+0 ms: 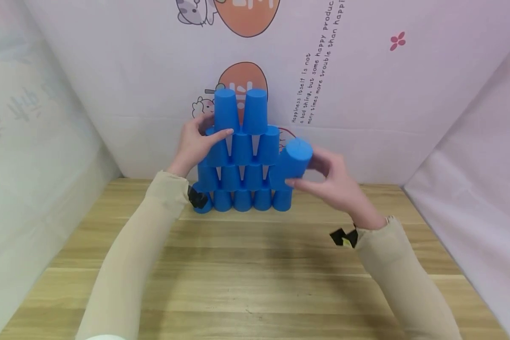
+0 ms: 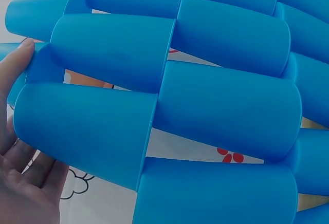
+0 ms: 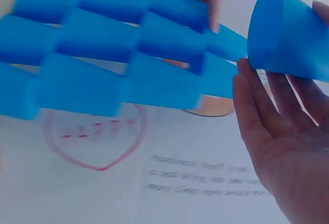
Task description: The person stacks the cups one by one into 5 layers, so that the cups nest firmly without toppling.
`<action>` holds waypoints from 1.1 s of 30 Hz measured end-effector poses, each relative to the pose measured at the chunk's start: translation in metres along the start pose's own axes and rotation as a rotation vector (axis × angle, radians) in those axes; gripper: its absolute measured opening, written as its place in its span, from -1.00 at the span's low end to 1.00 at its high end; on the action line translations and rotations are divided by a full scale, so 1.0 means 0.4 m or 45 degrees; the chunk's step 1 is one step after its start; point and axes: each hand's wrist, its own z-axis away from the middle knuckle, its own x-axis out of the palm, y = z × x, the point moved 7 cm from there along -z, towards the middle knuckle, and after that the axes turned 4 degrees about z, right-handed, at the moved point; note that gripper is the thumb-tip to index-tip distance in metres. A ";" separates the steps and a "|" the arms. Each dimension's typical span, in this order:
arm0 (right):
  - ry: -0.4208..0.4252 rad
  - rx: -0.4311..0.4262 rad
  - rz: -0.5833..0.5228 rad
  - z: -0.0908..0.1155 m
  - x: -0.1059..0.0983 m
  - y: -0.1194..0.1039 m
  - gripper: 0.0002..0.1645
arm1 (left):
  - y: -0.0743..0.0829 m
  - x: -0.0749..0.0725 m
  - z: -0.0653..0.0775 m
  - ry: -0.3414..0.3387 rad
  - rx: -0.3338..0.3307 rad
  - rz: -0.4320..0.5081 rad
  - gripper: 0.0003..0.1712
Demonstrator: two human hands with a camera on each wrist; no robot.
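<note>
Blue cups (image 1: 242, 177), all mouth down, form a stepped stack of rows that narrows upward. Two cups stand on the top row. My left hand (image 1: 197, 144) grips the left one (image 1: 226, 106), with the thumb across its front and the fingers round its far side. The right one (image 1: 255, 111) stands beside it, untouched. To the right of the stack, my right hand (image 1: 337, 182) holds another blue cup (image 1: 298, 152) in the air, base up and slightly tilted. In the right wrist view that cup's open mouth (image 3: 264, 34) shows, with fingers under its side.
The stack stands at the back of a wooden table (image 1: 246, 274), close to a white printed cloth (image 1: 357, 85) hanging behind. White cloth walls (image 1: 34, 141) close off both sides. Black wrist mounts (image 1: 344, 237) sit at both cuffs.
</note>
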 end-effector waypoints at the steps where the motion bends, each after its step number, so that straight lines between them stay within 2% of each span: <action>1: 0.035 -0.018 -0.004 -0.022 -0.007 -0.014 -0.32 | 0.000 -0.001 0.001 0.001 0.000 0.002 -0.02; 4: 0.130 -0.055 -0.022 -0.087 -0.026 -0.056 -0.32 | 0.002 -0.003 0.003 0.004 0.000 0.011 -0.02; 9: 0.284 -0.051 -0.060 -0.192 -0.058 -0.117 -0.30 | 0.002 -0.004 0.003 0.006 -0.010 0.004 -0.01; 12: 0.367 -0.058 -0.073 -0.250 -0.072 -0.144 -0.27 | -0.001 -0.004 0.000 0.003 -0.023 -0.009 0.00; 16: 0.441 0.000 -0.028 -0.317 -0.080 -0.157 -0.26 | -0.005 -0.003 -0.008 -0.006 -0.024 -0.009 -0.02; 24: 0.387 0.161 0.044 -0.406 -0.040 -0.110 -0.20 | -0.002 0.000 -0.008 -0.012 -0.022 0.014 -0.03; 33: 0.301 0.268 0.082 -0.434 0.014 -0.052 -0.15 | -0.002 -0.002 -0.008 -0.015 -0.013 0.022 -0.01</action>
